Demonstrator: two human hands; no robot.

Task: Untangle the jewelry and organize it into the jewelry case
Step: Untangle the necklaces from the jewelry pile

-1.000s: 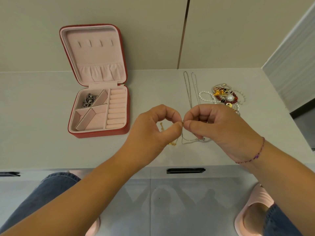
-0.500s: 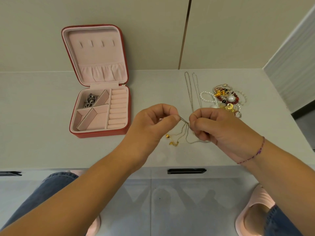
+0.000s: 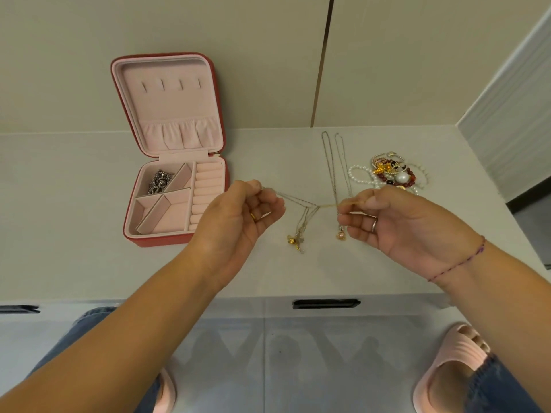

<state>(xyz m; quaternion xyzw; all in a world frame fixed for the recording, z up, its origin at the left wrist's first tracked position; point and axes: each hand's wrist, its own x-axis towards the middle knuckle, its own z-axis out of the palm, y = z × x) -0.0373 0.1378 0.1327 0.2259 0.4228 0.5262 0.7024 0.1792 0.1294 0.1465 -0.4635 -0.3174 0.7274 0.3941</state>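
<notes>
The left hand (image 3: 238, 217) and right hand (image 3: 399, 225) are each pinching an end of the tangled chains (image 3: 293, 199) between thumb and forefinger, holding them above the table (image 3: 74, 204). The chains are stretching taut left to right between the fingertips, meeting in a knot (image 3: 319, 206) nearer the right hand, with a gold pendant (image 3: 296, 240) and a pink pendant (image 3: 340, 234) hanging below. The open case (image 3: 161, 241) is sitting just beside the left hand, while two silver chains (image 3: 331, 162) and a jewelry pile (image 3: 390, 174) are lying behind the right hand.
</notes>
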